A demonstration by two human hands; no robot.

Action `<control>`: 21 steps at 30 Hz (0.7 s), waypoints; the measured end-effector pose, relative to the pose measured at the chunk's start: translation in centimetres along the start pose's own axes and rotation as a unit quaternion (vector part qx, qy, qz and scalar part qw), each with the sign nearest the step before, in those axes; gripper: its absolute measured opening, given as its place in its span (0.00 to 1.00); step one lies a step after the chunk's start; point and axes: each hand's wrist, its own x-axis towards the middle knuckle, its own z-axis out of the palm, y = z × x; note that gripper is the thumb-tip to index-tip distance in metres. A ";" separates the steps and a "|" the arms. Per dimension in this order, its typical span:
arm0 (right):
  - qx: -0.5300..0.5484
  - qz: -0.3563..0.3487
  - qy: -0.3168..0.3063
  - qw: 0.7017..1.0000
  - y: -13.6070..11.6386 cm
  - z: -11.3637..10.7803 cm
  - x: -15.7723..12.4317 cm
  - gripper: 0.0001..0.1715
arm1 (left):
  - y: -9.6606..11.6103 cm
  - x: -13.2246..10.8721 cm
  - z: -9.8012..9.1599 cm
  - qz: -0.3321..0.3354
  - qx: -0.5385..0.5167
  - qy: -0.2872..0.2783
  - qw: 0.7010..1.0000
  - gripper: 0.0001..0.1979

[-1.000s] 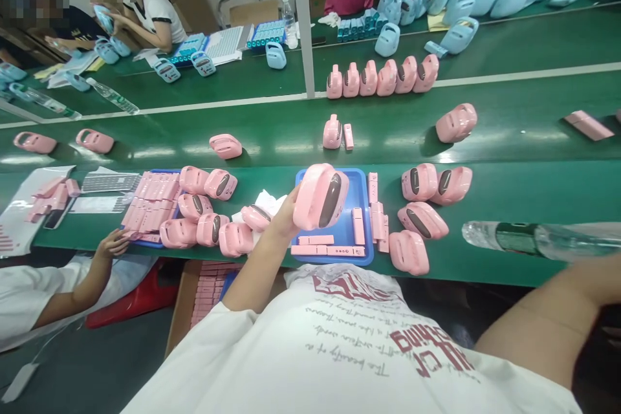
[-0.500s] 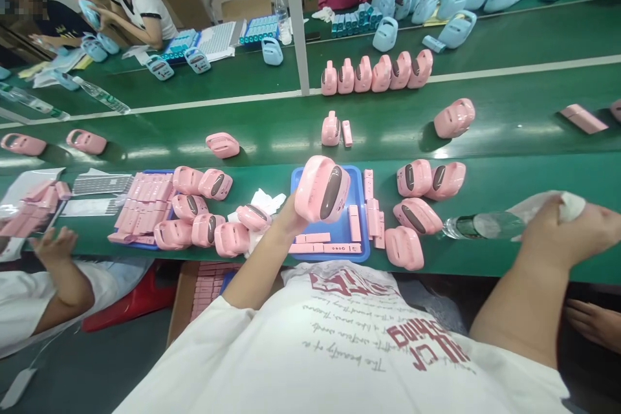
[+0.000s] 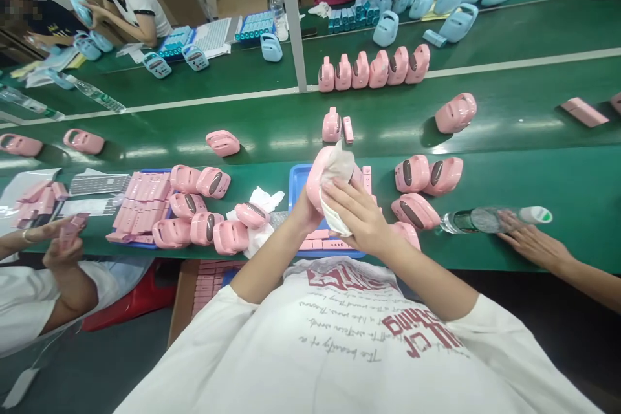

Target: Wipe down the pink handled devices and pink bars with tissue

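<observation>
Over the blue tray (image 3: pixel 299 182), my left hand (image 3: pixel 305 210) is closed around a glossy pink plastic housing with a loop handle (image 3: pixel 315 176). A white cloth (image 3: pixel 339 163) covers the front of that housing. My right hand (image 3: pixel 361 215) holds the cloth, its fingers laid across it and pressing it against the housing. The dark oval panel of the held housing is hidden under the cloth. Pink strip-shaped pieces (image 3: pixel 334 244) lie in the tray below my hands. To the right of my hands stand more pink housings (image 3: pixel 414 210).
A clear bottle (image 3: pixel 478 220) lies at the right, with a co-worker's hand (image 3: pixel 538 242) on it. At the left, another person's hands hold a small pink piece (image 3: pixel 72 229). Pink housings (image 3: pixel 187 206) and stacked pink strips (image 3: pixel 143 204) are nearby. A pink row (image 3: pixel 378 69) stands farther back.
My right hand has come from the far right with the cloth onto the held housing. A co-worker's hand now touches the bottle. The left neighbour's hands now hold a pink piece.
</observation>
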 end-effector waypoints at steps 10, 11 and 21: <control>0.005 0.021 0.025 0.999 1.6 -0.5 -0.2 0.32 | -0.1 -0.3 0.5 -0.006 -0.009 -0.018 1.000 0.19; -0.002 0.044 0.040 0.998 1.6 -0.6 -0.3 0.32 | 0.0 -0.3 0.6 -0.002 -0.006 -0.023 1.000 0.20; -0.007 0.062 0.075 0.995 1.3 -0.2 -1.0 0.34 | 0.6 0.2 1.1 -0.012 0.014 -0.039 0.999 0.19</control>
